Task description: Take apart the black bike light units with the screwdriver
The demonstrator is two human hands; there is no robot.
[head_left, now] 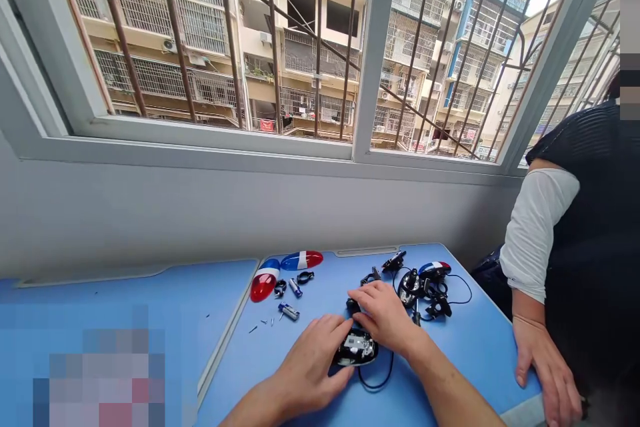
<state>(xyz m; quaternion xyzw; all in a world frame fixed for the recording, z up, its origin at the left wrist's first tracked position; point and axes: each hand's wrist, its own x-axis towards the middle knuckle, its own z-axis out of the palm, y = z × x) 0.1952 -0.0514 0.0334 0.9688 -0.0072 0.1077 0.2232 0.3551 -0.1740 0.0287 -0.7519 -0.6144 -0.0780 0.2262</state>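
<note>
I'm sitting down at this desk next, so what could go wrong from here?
The tiny screws lie loose near the seam between the two blue desks and might slip into it. The thin black wire looping from the black housing could snag or tug on it under the left hand and right hand.

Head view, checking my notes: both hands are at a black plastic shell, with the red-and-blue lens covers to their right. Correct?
No: the head view shows the red-and-blue lens covers to the left of the left hand and right hand, which are at the black plastic shell.
</note>
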